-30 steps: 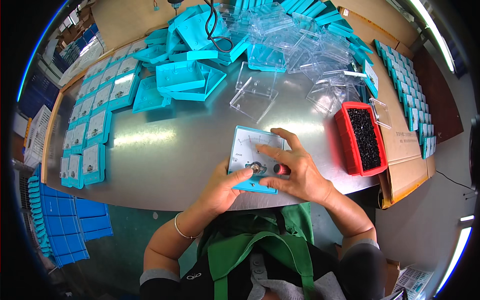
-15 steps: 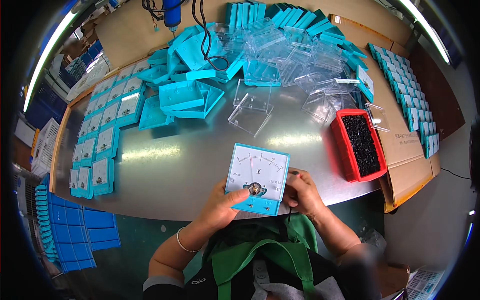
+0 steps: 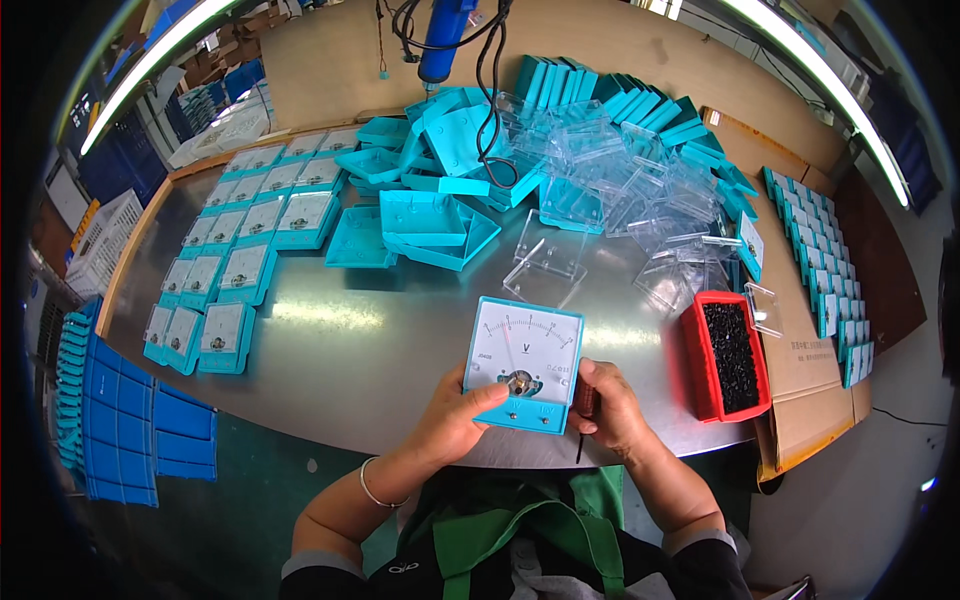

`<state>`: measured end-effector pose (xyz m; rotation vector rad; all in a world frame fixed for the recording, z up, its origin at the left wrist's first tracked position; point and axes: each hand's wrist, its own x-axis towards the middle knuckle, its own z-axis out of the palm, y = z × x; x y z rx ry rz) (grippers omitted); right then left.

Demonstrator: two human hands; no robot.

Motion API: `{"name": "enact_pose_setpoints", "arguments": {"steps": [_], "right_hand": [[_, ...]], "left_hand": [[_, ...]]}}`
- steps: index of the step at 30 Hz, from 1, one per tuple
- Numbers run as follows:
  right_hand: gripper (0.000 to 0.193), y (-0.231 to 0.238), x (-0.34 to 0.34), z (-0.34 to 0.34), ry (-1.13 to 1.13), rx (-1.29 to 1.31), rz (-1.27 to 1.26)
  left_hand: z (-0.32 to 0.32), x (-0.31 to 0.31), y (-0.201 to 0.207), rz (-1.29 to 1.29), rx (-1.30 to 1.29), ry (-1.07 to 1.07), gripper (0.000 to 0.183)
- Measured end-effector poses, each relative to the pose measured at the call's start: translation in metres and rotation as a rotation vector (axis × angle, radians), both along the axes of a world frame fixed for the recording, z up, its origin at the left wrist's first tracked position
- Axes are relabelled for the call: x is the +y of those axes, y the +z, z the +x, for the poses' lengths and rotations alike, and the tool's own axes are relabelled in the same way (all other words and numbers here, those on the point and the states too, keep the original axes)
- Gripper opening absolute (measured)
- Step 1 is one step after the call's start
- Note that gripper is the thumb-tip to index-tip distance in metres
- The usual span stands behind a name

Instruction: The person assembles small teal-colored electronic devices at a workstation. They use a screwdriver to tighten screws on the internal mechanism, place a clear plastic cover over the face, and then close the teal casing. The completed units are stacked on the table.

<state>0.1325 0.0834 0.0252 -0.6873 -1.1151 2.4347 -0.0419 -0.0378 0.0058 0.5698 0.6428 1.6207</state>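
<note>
A square analog voltmeter with a turquoise case and a white dial is held over the near edge of the table, its face toward me. My left hand grips its lower left side, the thumb lying across the front beside the opening in the dial. At the meter's right edge my right hand is closed around a small screwdriver with a dark reddish handle. Its thin dark shaft points down below the fingers. Whether the right fingertips also touch the case, I cannot tell.
Rows of similar meters lie at the left. Turquoise cases and clear covers are heaped at the back. A red bin of small black parts stands right, beside cardboard. A blue electric screwdriver hangs above.
My view has tilted up and shifted left, so the table appears lower and farther right. The meter stays in my left hand. More of the screwdriver's reddish handle shows in my right hand.
</note>
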Motion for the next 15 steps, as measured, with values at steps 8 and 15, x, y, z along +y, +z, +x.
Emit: {"name": "enact_pose_setpoints", "arguments": {"steps": [8,15], "right_hand": [[0.006,-0.031,-0.026,-0.02,-0.053,-0.096,0.161],[0.006,-0.041,-0.026,-0.012,-0.067,-0.01,0.195]], "left_hand": [[0.005,-0.008,-0.009,-0.008,-0.112,-0.018,0.047],[0.011,-0.007,-0.007,-0.019,-0.151,-0.054,0.046]]}}
